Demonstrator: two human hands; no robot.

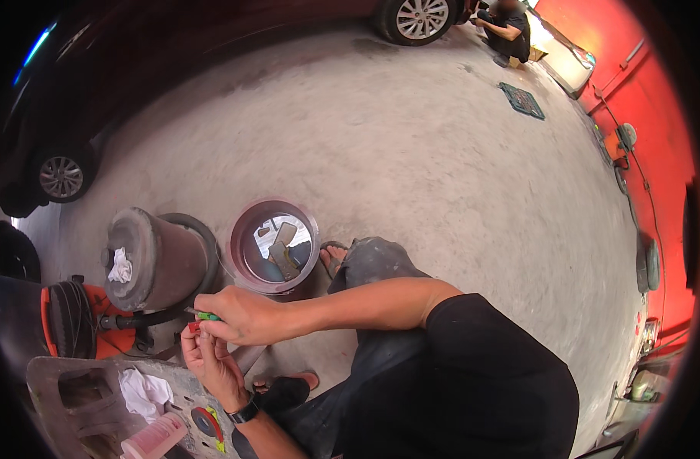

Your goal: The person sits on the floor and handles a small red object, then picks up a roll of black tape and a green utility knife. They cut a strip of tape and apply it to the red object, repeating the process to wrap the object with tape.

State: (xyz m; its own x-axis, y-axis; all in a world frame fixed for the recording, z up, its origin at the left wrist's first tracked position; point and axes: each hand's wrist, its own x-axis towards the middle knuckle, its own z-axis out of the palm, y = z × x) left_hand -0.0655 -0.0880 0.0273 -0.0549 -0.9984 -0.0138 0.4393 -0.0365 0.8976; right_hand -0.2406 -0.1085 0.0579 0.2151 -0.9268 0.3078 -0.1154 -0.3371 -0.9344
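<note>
Close together in front of me, my hands meet above the edge of a worn tray table. My right hand is closed round a small green cutter, whose thin grey tip points left. Just below it, my left hand, with a dark watch on its wrist, pinches a small red piece. The cutter is very near the red piece; whether they touch I cannot tell. Fingers hide most of both. A red and dark tape roll lies on the tray table beside my left wrist.
A water-filled bucket holds sanding blocks. Left of it stand a grey drum with a hose and an orange machine. A white cloth and pink bottle rest on the tray table. A car and crouching person are farther off.
</note>
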